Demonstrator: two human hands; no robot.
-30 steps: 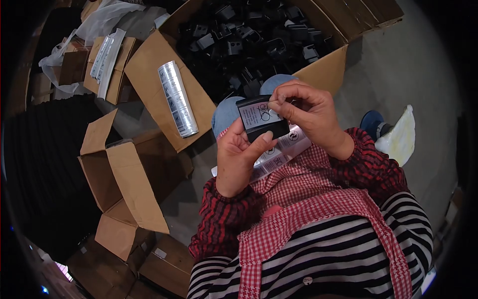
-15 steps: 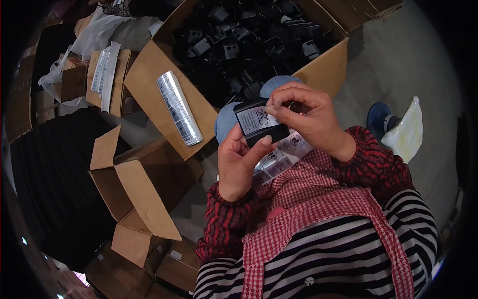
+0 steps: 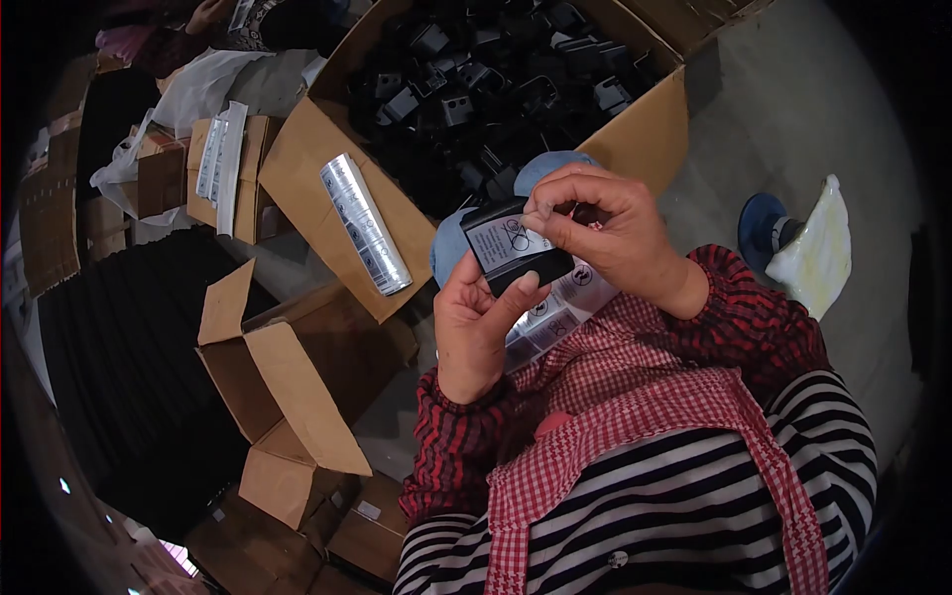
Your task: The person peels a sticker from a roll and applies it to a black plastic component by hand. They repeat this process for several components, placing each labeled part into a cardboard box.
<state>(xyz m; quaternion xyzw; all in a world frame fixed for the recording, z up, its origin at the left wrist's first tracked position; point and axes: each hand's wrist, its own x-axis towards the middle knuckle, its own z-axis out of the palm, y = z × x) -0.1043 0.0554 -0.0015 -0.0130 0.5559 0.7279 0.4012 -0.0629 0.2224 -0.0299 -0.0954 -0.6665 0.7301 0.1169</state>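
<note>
My left hand (image 3: 473, 332) is closed around the lower left side of a black bracket-like part (image 3: 545, 270), its thumb along the near edge. A silver-grey label (image 3: 495, 248) with small print and a crossed-out symbol lies across the part's face. At the label's right end, my right hand (image 3: 627, 230) pinches thumb and forefinger together; the fingertips cover that corner. Under both hands, a sheet of silver labels (image 3: 540, 332) rests on my lap, partly hidden by the hands.
A large carton (image 3: 635, 134) full of black metal parts (image 3: 456, 109) stands in front of my knees. On its flap lies a strip of silver labels (image 3: 365, 226). An opened cardboard box (image 3: 307, 397) is at left, near black fabric (image 3: 129, 357). A blue round object (image 3: 759, 230) sits at right.
The view has shifted slightly, so the boxes appear a little further right and lower. Both hands keep nearly the same hold on the black part and its label.
</note>
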